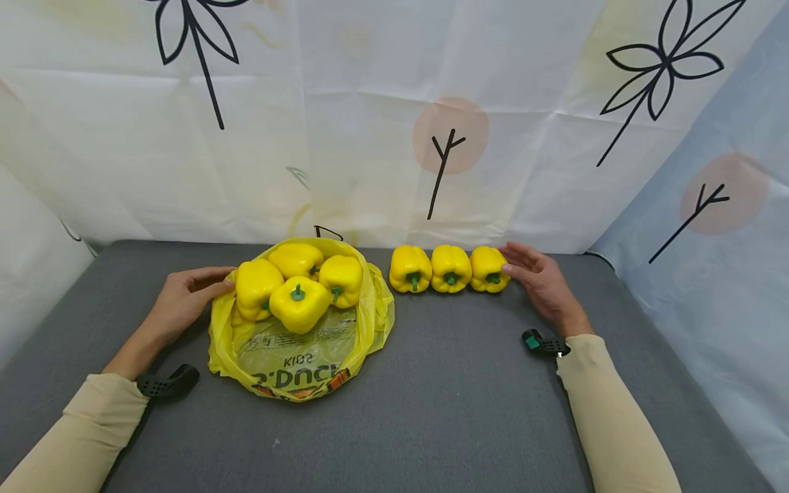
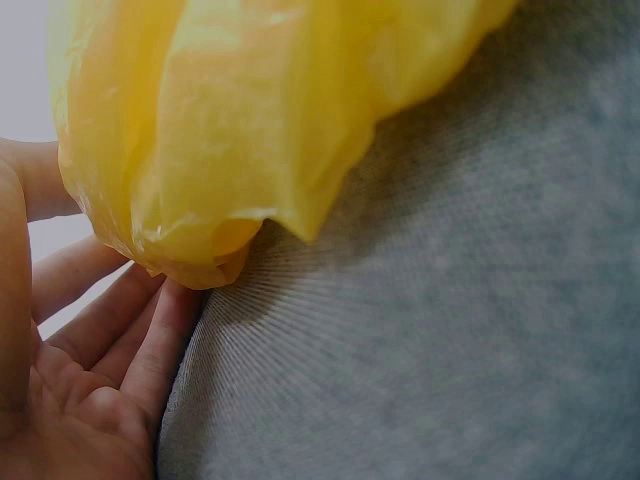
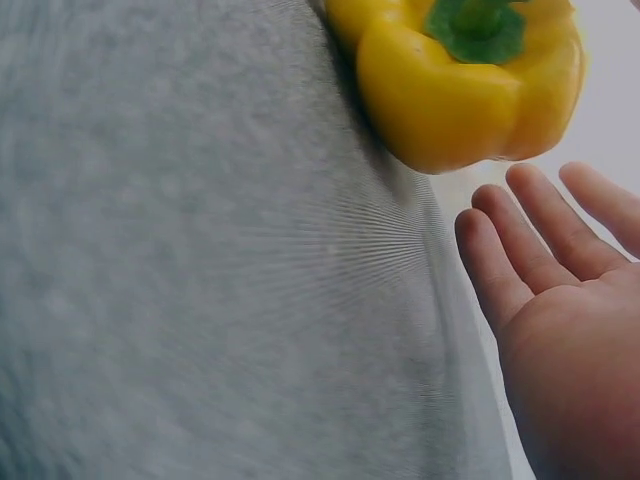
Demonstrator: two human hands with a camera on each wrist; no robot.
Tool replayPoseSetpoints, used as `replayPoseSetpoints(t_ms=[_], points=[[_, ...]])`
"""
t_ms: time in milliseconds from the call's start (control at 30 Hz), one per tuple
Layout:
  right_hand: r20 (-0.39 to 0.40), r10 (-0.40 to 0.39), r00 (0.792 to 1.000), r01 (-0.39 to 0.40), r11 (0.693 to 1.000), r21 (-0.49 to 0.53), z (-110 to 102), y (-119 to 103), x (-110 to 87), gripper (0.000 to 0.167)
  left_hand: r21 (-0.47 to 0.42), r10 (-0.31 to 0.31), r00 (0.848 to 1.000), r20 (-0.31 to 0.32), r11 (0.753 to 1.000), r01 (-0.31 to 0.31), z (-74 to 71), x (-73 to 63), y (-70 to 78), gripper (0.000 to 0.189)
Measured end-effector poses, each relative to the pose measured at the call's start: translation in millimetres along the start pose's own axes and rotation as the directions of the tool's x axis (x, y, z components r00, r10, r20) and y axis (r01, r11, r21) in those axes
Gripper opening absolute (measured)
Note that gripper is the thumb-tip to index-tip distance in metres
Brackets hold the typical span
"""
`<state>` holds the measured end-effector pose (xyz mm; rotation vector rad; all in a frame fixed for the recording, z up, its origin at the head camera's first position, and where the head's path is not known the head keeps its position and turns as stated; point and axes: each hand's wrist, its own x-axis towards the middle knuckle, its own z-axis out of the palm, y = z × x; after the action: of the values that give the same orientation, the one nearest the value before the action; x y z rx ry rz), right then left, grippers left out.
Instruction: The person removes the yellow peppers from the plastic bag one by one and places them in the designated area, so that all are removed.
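Observation:
In the head view, a yellow plastic bag (image 1: 377, 311) stands with its mouth rolled wide. Several yellow bell peppers (image 1: 300, 305) lie inside, toward its back. My left hand (image 1: 188, 301) is at the bag's left side, its extended fingers and thumb touching the rim; the left wrist view shows the fingers fairly straight against the crinkled plastic (image 2: 220, 130). To the right, three more yellow bell peppers (image 1: 451, 269) sit in a row, green stems facing me. Beside the rightmost pepper (image 3: 450, 110) is my right hand (image 1: 542, 277), fingers extended and thumb at its side.
The peppers and bag stand on a grey cloth-covered table (image 1: 431, 397). Behind it hangs a white sheet (image 1: 370, 137) with plant drawings, and a bluish sheet (image 1: 733, 274) closes off the right side. Black wrist straps (image 1: 168, 383) are on both arms.

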<state>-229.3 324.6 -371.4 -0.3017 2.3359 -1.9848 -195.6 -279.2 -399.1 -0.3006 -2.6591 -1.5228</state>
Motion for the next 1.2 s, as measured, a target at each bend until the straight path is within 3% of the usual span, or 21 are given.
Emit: replayPoseSetpoints(t_ms=[533, 833, 1200], points=[[-0.038, -0.035, 0.999, 0.033, 0.998, -0.059, -3, -29, -6.1, 0.073, -0.022, 0.006, 1.0, 0.002, 1.0, -0.005, 0.4, 0.5, -0.9, 0.053], [-0.04, -0.124, 0.991, 0.12, 0.989, -0.085, 6, -46, -9.3, 0.068, -0.019, 0.005, 1.0, -0.003, 1.0, -0.005, 0.5, 0.5, -0.6, 0.053], [0.02, -0.219, 0.976, 0.219, 0.973, -0.075, 23, -69, -16.3, 0.059, -0.009, -0.007, 1.0, 0.003, 1.0, 0.007, -0.3, 0.7, 0.1, 0.052]])
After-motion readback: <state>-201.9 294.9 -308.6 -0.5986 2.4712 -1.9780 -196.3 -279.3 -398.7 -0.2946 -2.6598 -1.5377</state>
